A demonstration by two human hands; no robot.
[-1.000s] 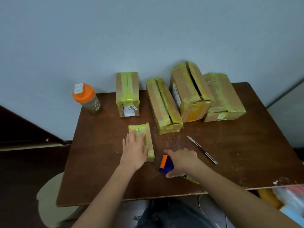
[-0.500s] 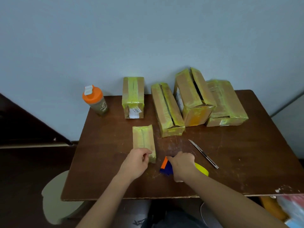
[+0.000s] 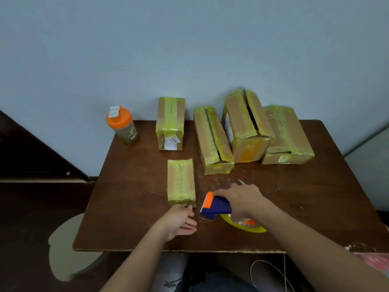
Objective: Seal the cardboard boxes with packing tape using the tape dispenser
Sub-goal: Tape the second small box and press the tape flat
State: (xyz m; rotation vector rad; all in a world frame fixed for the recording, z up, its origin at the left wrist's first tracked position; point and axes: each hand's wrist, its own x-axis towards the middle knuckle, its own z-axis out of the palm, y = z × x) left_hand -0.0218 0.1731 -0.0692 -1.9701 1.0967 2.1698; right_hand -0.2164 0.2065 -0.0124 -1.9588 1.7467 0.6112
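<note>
A small cardboard box (image 3: 181, 182) wrapped in yellow-green tape lies on the brown table (image 3: 130, 207), nearest to me. My left hand (image 3: 181, 222) rests on the table just in front of its near end, fingers relaxed and pointing right, apart from the box or barely touching it. My right hand (image 3: 240, 199) grips the blue and orange tape dispenser (image 3: 214, 206) with its yellow tape roll (image 3: 244, 225), to the right of the small box. Several larger taped boxes stand behind: one (image 3: 171, 123) at the back, a long one (image 3: 212, 140), a tall one (image 3: 246, 125) and a flat one (image 3: 286, 133).
An orange-lidded shaker bottle (image 3: 122, 125) stands at the table's back left corner. A utility knife's tip (image 3: 241, 181) shows just beyond my right hand. A pale round stool (image 3: 67, 247) sits left below the table. A blue-grey wall rises behind.
My left hand slid off the small box and pulled back to the table in front of it. My right hand turned and lifted the dispenser, with its roll toward me.
</note>
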